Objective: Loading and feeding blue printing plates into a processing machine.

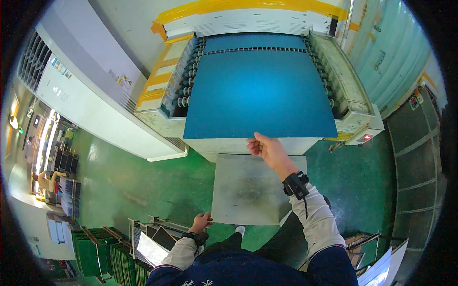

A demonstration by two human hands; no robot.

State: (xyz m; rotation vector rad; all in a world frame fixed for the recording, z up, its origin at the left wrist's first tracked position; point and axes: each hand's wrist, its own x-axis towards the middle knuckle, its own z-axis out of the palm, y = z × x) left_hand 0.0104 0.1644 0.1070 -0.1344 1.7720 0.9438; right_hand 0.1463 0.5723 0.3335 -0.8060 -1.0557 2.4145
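Note:
A large blue panel (261, 95) lies flat on a roller conveyor, its front edge overhanging toward me. My right hand (265, 148) is at the middle of that edge, fingers curled in and one fingertip overlapping the edge. Whether it presses on the panel I cannot tell. Nothing shows inside the curled fingers. Low in front of me is a grey rectangular sheet (253, 190) with a dark smudged patch. Beside its near left corner hangs my left hand (202, 222), loosely bent, with nothing visible in it. Both wrists wear black strapped devices.
Ridged black and white rollers (183, 90) line both sides of the conveyor. A tall white cabinet (105, 114) stands left. Racks of green boards (114, 257) are at lower left, a dark framed screen (415, 167) at right, and pale sheets (381, 269) at lower right.

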